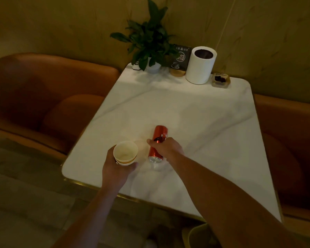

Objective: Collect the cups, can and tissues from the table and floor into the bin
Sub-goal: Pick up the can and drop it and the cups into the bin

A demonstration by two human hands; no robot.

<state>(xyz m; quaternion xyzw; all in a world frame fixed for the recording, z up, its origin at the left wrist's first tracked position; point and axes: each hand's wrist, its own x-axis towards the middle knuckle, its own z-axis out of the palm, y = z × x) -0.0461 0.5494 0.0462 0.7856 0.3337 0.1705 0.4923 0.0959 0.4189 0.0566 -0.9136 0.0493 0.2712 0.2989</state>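
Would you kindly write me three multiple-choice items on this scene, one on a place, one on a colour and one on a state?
1. Where does the white bin stand?
A. at the table's far edge
B. on the floor
C. on a chair

2. What colour is the can?
A. blue
B. red
C. green

3. How is the can oriented?
A. upright
B. on its side
C. crushed flat

Answers:
1 A: it sits on the table by the wall, between the sign and a small dish.
2 B: its body is red with a silver end.
3 B: it lies lengthwise under the right hand, while the left hand holds the cups.
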